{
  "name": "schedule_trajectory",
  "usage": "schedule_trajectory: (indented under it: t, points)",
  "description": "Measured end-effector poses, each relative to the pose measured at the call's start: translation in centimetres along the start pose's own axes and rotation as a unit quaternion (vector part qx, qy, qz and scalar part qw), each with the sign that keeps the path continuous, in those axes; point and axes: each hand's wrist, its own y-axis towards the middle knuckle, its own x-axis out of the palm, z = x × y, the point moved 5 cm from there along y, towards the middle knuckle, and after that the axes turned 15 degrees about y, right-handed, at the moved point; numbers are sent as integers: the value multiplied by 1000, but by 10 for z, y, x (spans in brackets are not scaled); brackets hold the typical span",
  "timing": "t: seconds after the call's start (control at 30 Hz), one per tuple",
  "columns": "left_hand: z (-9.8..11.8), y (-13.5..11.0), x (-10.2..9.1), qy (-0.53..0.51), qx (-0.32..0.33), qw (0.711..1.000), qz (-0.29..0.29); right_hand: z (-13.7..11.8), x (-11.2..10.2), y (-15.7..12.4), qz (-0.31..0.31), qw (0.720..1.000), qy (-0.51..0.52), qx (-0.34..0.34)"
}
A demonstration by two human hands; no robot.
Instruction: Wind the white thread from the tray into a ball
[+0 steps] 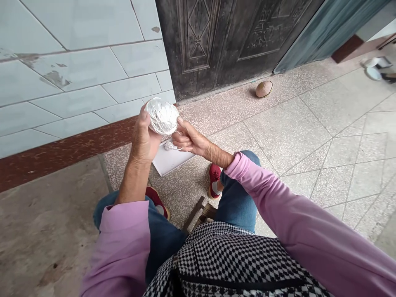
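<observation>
Both hands raised, gripping foil bundle [162, 116]

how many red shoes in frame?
2. One red shoe shows below the left hand, partly hidden by the knee; the other red shoe sits under the right hand's wrist.

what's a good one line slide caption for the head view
Seated person's left hand holds a foil-wrapped ball while the right hand pinches its lower edge.
</observation>
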Motion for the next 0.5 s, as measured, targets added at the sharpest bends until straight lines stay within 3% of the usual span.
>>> schedule_trajectory:
  t: [0.13, 0.27, 0.5]
  points:
    - [14, -1, 1, -10, -8, 998, -54, 3, -4, 2, -54, 998, 15, 29]
    - [15, -4, 8, -19, -21, 997, -72, 4, -7, 3, -54, 998, 19, 39]
    - [6, -3, 9, -9, -2, 1000, -21, 2, -1, -1, 11, 998, 23, 56]
